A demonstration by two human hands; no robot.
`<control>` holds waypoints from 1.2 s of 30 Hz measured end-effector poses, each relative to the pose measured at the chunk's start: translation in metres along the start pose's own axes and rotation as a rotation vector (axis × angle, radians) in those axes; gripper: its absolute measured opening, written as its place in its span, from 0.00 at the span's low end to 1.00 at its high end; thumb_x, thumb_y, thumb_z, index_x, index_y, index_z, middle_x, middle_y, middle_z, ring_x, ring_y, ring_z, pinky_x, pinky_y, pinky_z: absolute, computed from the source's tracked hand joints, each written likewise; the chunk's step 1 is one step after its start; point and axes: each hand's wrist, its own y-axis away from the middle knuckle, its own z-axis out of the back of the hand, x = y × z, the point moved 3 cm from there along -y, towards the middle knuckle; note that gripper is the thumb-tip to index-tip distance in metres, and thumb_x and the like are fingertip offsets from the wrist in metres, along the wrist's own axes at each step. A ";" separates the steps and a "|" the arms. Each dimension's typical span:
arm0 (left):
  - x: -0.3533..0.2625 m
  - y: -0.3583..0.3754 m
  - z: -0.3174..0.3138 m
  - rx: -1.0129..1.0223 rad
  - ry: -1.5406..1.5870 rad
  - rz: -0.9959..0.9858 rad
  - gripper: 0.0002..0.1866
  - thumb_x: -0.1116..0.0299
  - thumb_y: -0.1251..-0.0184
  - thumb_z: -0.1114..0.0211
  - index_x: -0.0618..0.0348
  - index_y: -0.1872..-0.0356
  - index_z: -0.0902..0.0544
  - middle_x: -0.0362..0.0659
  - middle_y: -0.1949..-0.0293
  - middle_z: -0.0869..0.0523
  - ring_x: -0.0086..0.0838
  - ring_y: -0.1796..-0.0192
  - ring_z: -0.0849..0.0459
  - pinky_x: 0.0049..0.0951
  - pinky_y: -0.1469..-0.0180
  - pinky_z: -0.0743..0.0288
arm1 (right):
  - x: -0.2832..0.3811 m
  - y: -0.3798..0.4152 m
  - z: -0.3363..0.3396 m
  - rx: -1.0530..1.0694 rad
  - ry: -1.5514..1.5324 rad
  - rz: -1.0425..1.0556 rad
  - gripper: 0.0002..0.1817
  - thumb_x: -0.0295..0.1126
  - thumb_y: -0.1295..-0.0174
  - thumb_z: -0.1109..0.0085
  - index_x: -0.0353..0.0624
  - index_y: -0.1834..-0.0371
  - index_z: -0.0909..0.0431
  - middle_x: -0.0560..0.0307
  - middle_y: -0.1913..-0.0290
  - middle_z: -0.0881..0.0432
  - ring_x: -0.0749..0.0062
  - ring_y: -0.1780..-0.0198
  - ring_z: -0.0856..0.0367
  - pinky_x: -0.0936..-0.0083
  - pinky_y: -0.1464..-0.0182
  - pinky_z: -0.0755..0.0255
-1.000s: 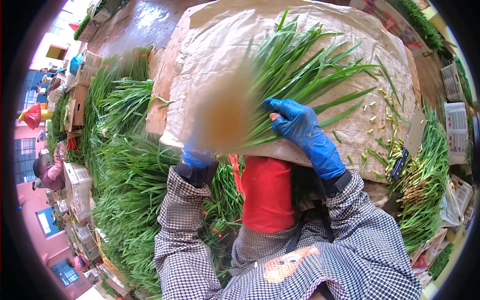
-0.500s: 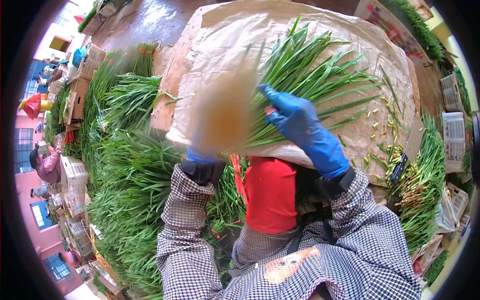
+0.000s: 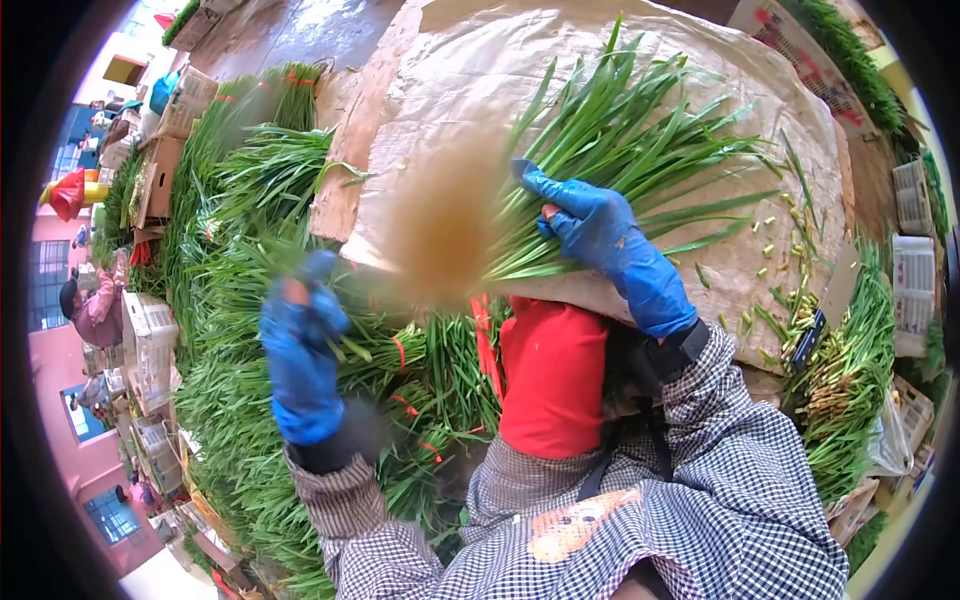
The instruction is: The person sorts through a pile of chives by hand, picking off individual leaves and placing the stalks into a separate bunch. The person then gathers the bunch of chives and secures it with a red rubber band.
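A loose bunch of garlic chives fans out across the cloth-covered board. My right hand, in a blue glove with a bare fingertip showing, is closed around the lower part of this bunch. Off the board's left edge is my left hand, also blue-gloved and smeared by motion. Its fingers are closed on a few garlic chive stalks, whose pale ends stick out to the right. A brown blur on the lens hides the board's left part and some of the bunch's ends.
Heaped garlic chives fill the left side, some bundles tied with red bands. A knife lies at the board's right edge beside cut stalk ends. More chives are piled there. Plastic crates and a seated person are farther left.
My left hand has moved left and down, away from the bunch and off the board, with a few stalks in it. My right hand stays on the bunch.
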 end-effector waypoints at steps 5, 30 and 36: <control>0.074 0.058 -0.037 0.264 -0.798 0.049 0.24 0.72 0.41 0.35 0.61 0.41 0.26 0.46 0.45 0.22 0.30 0.47 0.21 0.28 0.41 0.32 | 0.025 0.009 0.062 -0.203 -0.423 -0.274 0.18 0.24 0.36 0.53 0.45 0.45 0.23 0.62 0.56 0.17 0.84 0.67 0.19 0.89 0.78 0.29; 0.164 -0.125 -0.088 0.275 -1.241 -0.814 0.24 0.71 0.48 0.28 0.59 0.48 0.23 0.42 0.62 0.24 0.24 0.67 0.24 0.24 0.63 0.28 | -0.010 0.038 0.070 -0.231 -0.382 -0.326 0.14 0.23 0.35 0.51 0.41 0.48 0.22 0.58 0.58 0.17 0.80 0.62 0.18 0.87 0.77 0.26; 0.085 -0.078 -0.149 0.286 -1.028 -0.543 0.28 0.68 0.51 0.26 0.59 0.46 0.24 0.42 0.60 0.24 0.26 0.63 0.24 0.24 0.59 0.28 | 0.000 0.037 0.073 -0.262 -0.380 -0.296 0.13 0.23 0.35 0.51 0.40 0.49 0.22 0.58 0.60 0.17 0.83 0.65 0.19 0.87 0.77 0.26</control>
